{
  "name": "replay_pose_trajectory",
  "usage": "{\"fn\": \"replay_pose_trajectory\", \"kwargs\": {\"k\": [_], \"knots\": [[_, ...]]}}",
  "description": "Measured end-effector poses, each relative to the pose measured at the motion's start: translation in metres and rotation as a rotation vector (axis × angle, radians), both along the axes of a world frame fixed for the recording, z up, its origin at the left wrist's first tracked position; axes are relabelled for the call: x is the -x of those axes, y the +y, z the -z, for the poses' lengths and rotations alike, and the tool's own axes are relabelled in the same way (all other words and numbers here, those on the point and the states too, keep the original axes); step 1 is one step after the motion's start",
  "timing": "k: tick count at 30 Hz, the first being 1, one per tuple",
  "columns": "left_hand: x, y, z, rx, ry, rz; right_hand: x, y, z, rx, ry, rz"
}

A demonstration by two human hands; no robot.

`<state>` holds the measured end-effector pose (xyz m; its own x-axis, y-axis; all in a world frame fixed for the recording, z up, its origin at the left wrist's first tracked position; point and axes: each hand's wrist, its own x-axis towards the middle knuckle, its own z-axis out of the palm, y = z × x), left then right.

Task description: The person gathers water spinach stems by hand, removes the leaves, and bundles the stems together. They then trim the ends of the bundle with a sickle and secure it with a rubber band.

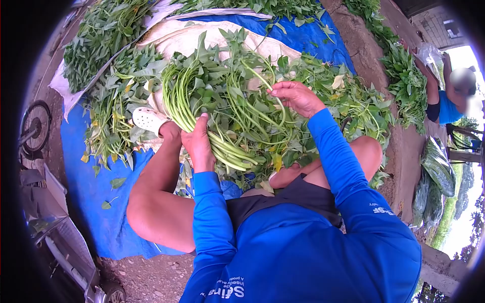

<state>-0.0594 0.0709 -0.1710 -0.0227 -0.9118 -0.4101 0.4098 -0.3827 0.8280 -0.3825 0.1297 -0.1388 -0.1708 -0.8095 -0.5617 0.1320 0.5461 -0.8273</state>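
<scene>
My left hand (199,144) is wrapped round a bundle of long green leafy stems (178,96), its cut ends pointing down and right, its leaves at the far end. To the right, my right hand (297,97) pinches a single green stem (260,78) between thumb and fingers. Loose leafy stems (247,118) lie between and below the two hands. A broad heap of the same greens (348,108), with some yellow leaves, spreads around my legs.
A blue tarp (108,202) and a pale sack sheet (225,33) lie under the greens. Bigger piles of greens (103,45) stand at the back left. At left is a wheel (35,129). Another person (449,101) sits at the far right near filled plastic bags (434,171).
</scene>
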Motion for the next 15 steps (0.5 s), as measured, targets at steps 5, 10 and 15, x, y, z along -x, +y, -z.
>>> {"fn": "replay_pose_trajectory", "kwargs": {"k": [5,10,15], "knots": [[0.002,0.001,0.017,-0.023,-0.024,0.01,-0.001,0.013,-0.046,0.127,0.034,0.073],[0.013,0.008,0.023,-0.033,0.012,0.009,-0.028,0.025,-0.075,0.32,0.291,0.113],[0.027,0.021,0.029,-0.09,0.065,0.045,-0.063,0.025,-0.051,0.284,0.468,0.031]]}}
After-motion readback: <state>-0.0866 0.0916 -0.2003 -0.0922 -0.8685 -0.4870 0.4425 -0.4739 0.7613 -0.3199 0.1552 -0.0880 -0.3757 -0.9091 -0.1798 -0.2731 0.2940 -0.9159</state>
